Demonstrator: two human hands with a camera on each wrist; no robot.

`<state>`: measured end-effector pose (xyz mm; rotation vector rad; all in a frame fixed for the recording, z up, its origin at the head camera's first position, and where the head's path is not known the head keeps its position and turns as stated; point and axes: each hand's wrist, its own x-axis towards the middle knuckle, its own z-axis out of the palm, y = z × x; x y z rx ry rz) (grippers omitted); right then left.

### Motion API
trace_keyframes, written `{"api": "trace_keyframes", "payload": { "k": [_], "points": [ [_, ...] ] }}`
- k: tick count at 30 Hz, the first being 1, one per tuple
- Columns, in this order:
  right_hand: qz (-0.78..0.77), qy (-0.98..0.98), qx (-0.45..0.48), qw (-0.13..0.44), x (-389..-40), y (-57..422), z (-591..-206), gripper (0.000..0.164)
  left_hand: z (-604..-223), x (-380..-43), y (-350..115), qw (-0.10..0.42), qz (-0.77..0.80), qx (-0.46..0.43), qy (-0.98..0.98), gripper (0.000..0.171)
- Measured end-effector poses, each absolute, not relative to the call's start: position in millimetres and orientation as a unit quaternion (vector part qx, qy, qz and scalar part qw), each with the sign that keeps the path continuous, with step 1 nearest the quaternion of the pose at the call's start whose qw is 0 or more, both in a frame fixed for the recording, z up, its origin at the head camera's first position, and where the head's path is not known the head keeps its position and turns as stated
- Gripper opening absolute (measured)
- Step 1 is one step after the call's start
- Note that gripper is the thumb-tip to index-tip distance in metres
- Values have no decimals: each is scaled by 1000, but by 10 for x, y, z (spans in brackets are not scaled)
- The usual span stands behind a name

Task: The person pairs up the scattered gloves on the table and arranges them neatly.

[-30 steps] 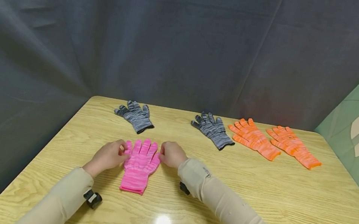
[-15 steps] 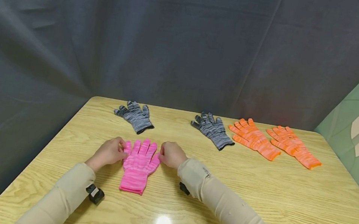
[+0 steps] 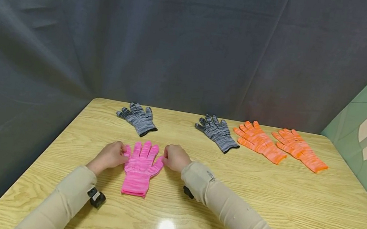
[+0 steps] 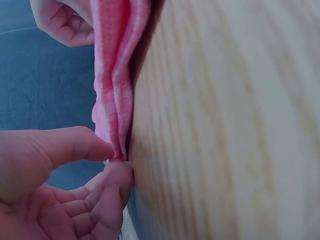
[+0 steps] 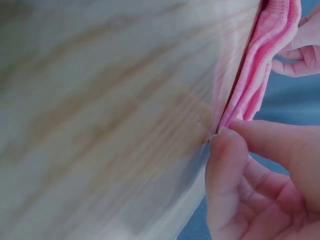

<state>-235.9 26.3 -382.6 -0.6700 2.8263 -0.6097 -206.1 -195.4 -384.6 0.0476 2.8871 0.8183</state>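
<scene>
A pink knitted glove lies flat on the table, fingers pointing away and cuff toward me. My left hand pinches its little-finger side between thumb and fingertips, as the left wrist view shows with the pink fabric between them. On the other side, my right hand pinches the tip of the glove's thumb. In the right wrist view, the edge of the pink fabric sits between my right thumb and forefinger, close to the tabletop.
Behind the pink glove lie a grey glove and another grey glove. Farther right are an orange glove and a second orange glove. A dark curtain hangs behind the wooden table.
My left hand has moved slightly left, drawing the little-finger side and the glove's body with it. The right hand has stayed at the glove's thumb.
</scene>
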Motion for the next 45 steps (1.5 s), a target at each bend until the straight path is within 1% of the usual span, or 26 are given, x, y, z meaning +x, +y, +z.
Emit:
{"api": "trace_keyframes", "payload": {
  "k": [2, 4, 7, 10, 12, 14, 16, 19, 21, 27, 30, 34, 36, 41, 45],
  "points": [
    [-204, 949, -224, 90, -2366, 260, -3831, 16, -3844, -2059, -1954, 73, 269, 15, 960, 30],
    [-201, 950, -223, 91, -2369, 259, -3834, 16, -3840, -2055, -1940, 64, 258, 24, 964, 28],
    [-198, 950, -224, 91, -2373, 261, -3848, 17, -3833, -2042, -1892, 28, 228, 51, 972, 25],
    [-198, 949, -228, 88, -2372, 266, -3859, 18, -3832, -2020, -1820, -20, 196, 95, 976, 26],
    [-201, 948, -229, 86, -2374, 266, -3861, 18, -3833, -2002, -1771, -35, 180, 122, 975, 28],
    [-199, 948, -232, 84, -2374, 263, -3857, 17, -3834, -1983, -1733, -29, 165, 142, 976, 32],
    [-199, 948, -233, 84, -2376, 260, -3853, 17, -3834, -1962, -1709, -7, 153, 151, 977, 35],
    [-198, 948, -234, 84, -2376, 257, -3850, 17, -3833, -1931, -1693, 27, 140, 149, 979, 40],
    [-199, 948, -234, 84, -2376, 258, -3850, 17, -3831, -1915, -1689, 37, 129, 146, 980, 41],
    [-201, 948, -232, 84, -2368, 267, -3845, 17, -3826, -1886, -1664, 36, 109, 145, 983, 40],
    [-199, 948, -231, 86, -2364, 269, -3846, 17, -3808, -1858, -1642, 26, 99, 145, 984, 41],
    [-201, 948, -229, 89, -2369, 272, -3858, 17, -3725, -1740, -1561, 12, 96, 163, 982, 45],
    [-201, 949, -228, 88, -2371, 273, -3863, 16, -3675, -1652, -1507, 18, 108, 179, 978, 45],
    [-198, 950, -228, 83, -2369, 273, -3861, 16, -3612, -1434, -1408, 38, 124, 220, 967, 38],
    [-198, 950, -227, 83, -2373, 272, -3861, 16, -3636, -1336, -1392, 27, 109, 237, 965, 31]
  ]
}}
